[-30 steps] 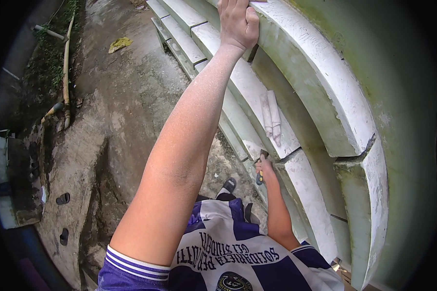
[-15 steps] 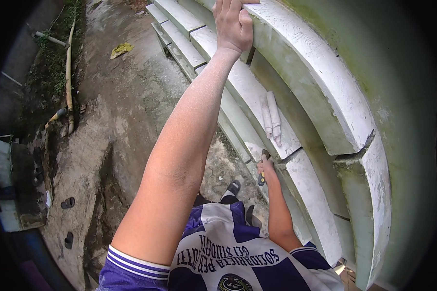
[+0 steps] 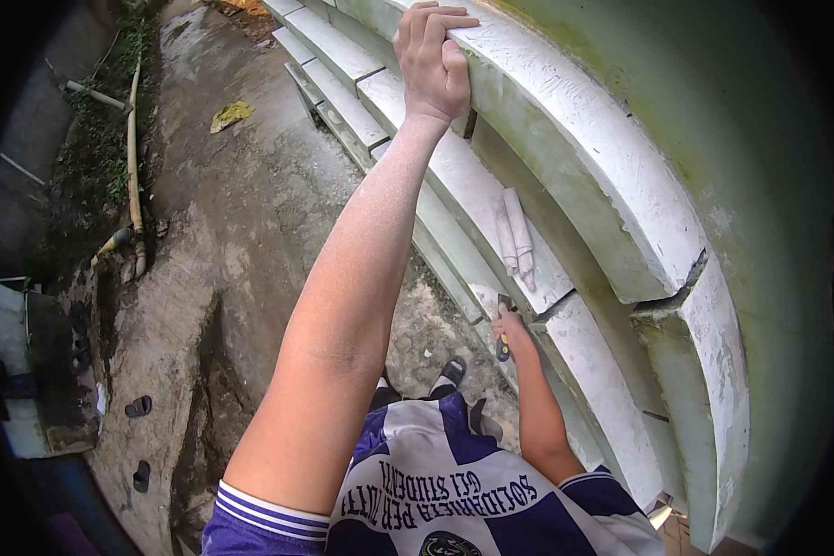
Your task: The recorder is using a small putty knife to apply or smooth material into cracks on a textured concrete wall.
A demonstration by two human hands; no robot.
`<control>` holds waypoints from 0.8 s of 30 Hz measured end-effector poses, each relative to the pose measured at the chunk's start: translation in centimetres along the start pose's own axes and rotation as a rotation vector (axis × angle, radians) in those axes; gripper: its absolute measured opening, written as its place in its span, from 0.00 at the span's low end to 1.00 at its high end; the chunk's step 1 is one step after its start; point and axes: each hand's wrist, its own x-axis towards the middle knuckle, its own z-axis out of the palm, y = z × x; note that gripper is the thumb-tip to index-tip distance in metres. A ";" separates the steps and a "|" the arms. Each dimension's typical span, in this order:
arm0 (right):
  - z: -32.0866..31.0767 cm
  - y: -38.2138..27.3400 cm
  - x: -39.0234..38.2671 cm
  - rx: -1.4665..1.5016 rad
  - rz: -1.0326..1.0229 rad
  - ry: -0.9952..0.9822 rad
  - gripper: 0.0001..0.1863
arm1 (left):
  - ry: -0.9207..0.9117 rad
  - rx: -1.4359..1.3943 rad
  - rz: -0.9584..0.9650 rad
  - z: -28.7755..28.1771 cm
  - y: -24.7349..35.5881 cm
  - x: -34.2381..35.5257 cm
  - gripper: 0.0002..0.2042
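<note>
My left hand [image 3: 435, 69] is wrapped over the edge of the uppermost white-topped ledge [image 3: 574, 88], its fingers bent onto the top face. Pale dust coats that hand and forearm. Lower down and to the right, my right hand [image 3: 508, 324] grips a scraper [image 3: 502, 347] with a dark and yellow handle. Its dark flat blade is at a lower ledge [image 3: 480, 289] with a patchy white surface. Two whitish rolls [image 3: 517, 236], whose material I cannot make out, lie side by side on the middle ledge [image 3: 463, 176].
Stepped concrete ledges curve along my right, with gaps [image 3: 681, 289] between sections. Below is rough concrete ground [image 3: 269, 195] with a yellow crumpled piece [image 3: 231, 116]. Pipes [image 3: 133, 157] run at the left, and loose sandals [image 3: 139, 407] lie near a raised edge.
The view has shifted slightly, so the ledges and ground sit a little lower in it. More of the scraper's blade shows. Both hands keep their holds.
</note>
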 end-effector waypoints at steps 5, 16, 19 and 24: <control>0.2 0.6 -0.1 -0.030 0.084 -0.019 0.22 | 0.027 -0.033 0.002 -0.6 0.3 0.5 0.17; -0.8 0.3 -0.3 -0.097 0.030 -0.089 0.21 | 0.001 -0.022 -0.034 -0.3 0.6 0.3 0.16; 0.5 -1.0 -0.9 -0.156 0.066 -0.024 0.21 | 0.063 -0.040 0.026 0.4 -1.9 -0.3 0.17; -0.2 -0.7 -1.9 -0.109 0.034 -0.078 0.22 | 0.016 -0.021 -0.020 -0.2 0.8 0.4 0.17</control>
